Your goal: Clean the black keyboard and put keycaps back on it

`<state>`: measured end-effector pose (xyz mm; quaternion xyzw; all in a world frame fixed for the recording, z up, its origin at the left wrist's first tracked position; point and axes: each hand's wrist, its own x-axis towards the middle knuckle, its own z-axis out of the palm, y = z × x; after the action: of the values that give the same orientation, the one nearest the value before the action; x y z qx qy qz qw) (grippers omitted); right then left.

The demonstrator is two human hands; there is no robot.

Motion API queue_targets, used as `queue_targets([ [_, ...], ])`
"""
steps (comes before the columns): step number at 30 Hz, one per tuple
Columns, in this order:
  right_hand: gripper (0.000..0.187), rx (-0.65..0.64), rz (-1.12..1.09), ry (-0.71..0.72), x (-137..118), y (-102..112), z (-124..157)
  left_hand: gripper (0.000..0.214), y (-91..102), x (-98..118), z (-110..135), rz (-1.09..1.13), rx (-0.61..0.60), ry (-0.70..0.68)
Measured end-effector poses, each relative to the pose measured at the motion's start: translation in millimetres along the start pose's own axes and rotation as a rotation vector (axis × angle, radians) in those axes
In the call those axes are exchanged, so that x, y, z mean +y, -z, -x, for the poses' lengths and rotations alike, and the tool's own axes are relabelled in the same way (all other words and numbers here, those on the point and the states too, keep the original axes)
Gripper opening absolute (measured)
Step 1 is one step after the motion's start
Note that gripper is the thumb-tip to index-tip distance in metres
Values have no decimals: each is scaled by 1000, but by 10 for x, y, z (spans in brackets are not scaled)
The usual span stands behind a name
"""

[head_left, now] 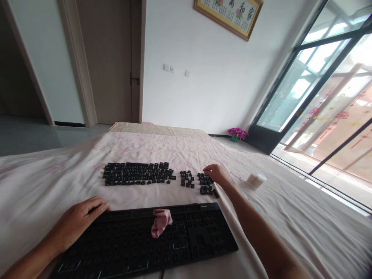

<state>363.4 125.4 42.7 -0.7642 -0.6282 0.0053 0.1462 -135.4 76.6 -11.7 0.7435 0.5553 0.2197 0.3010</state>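
A black keyboard (139, 244) with its keycaps off lies on the bed, tilted toward its lower left. My left hand (91, 209) is closed on its far left edge, with the fingertips at the rim. A crumpled pink cloth (161, 223) lies on the middle of the keyboard. Beyond it are black keycaps: a large block (136, 173) at left, a small group (186, 180) in the middle and another group (205, 190) at right. Over this right group my right hand (216, 173) bends down, its fingers pinched together. Whatever is between those fingertips is too small to make out.
A clear tub of cotton swabs (255, 180) stands on the pale flowered sheet (171, 151), right of my right hand. One loose swab (236, 176) lies beside the tub. Farther off are a pot of purple flowers (237, 133), a door (107, 62) and glass panels (299, 85).
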Motion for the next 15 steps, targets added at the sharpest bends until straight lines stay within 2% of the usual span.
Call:
queue_targets([
  [7,24,-39,-2,1,7,-5,-123,47,-7,-44,4,5,-8,12],
  [15,21,-171,-77,87,-30,2,169,42,-21,-77,-6,3,-11,26],
])
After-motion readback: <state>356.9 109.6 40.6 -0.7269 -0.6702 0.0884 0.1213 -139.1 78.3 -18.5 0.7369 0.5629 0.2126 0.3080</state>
